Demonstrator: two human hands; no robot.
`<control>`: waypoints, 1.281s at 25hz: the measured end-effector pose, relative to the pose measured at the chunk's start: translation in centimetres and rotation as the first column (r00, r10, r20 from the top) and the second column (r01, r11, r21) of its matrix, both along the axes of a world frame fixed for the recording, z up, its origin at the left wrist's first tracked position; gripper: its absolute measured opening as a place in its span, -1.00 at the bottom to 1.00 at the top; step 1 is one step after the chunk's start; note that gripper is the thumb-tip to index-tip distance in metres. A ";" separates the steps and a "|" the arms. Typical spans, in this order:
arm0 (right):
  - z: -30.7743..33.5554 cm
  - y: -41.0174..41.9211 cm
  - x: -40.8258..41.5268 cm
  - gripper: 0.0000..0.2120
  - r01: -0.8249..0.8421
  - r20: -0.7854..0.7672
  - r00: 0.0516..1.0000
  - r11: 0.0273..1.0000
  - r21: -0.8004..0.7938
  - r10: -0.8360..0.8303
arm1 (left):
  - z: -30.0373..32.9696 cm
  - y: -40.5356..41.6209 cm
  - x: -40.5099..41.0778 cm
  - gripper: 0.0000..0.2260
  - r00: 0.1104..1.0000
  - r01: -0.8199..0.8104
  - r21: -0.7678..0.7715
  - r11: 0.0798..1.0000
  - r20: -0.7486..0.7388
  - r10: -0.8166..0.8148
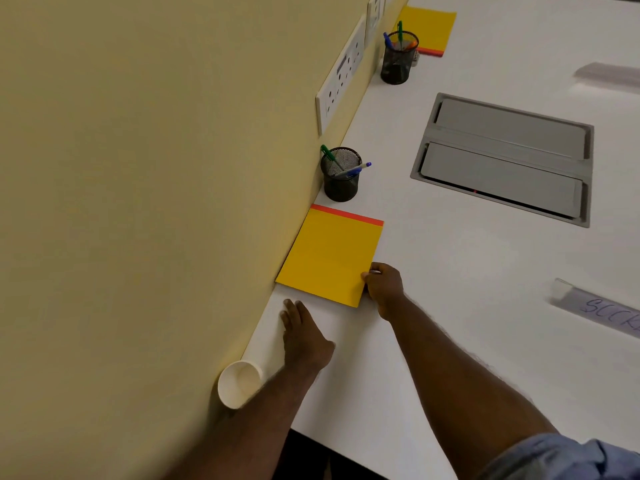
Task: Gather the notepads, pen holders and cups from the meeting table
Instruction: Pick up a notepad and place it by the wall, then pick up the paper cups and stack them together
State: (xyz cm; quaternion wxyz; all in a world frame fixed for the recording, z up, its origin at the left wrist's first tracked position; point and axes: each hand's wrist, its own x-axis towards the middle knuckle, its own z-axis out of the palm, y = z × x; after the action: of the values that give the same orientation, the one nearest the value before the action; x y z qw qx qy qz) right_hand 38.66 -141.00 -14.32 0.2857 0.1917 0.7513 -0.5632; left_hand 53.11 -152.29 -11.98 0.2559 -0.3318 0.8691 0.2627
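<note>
A yellow notepad [330, 256] with an orange top strip is lying on the white meeting table [450, 306], its left edge against the yellowish wall [138, 168]. The right hand [382, 289] is pinching its near right corner, fingertips partly hidden behind the knuckles. The left hand [304, 336] is resting flat on the table, fingers extended, holding nothing. A white paper cup [239, 383] is sitting by the wall, half hidden by the left forearm. A mesh pen holder [341, 176] is standing just beyond the notepad; a second pen holder [398, 58] and second notepad [429, 29] are sitting farther off, the notepad's far edge cut off.
</note>
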 end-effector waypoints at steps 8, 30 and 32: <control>0.1 -0.1 0.0 -0.82 -0.117 -0.180 0.969 0.954 0.278 0.171 | -0.4 -0.4 0.3 0.04 0.997 0.080 -0.045 0.996 0.012 -0.080; 5.1 1.2 13.6 -0.73 -0.434 -0.436 0.757 0.874 0.219 0.486 | 4.2 -1.0 12.6 -0.64 0.866 0.205 0.153 0.967 -0.489 -0.106; 5.3 0.2 15.9 -0.63 -0.493 -0.441 0.721 0.843 0.215 0.535 | 3.9 -1.5 15.3 -0.74 0.863 0.129 0.192 0.973 -0.505 -0.015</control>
State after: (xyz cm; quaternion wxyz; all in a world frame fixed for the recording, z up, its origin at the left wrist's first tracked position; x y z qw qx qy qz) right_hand 54.58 -140.83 -9.04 0.2250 -0.1600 0.8442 -0.4596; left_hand 68.40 -153.76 -8.06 0.0668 -0.1893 0.8831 0.4241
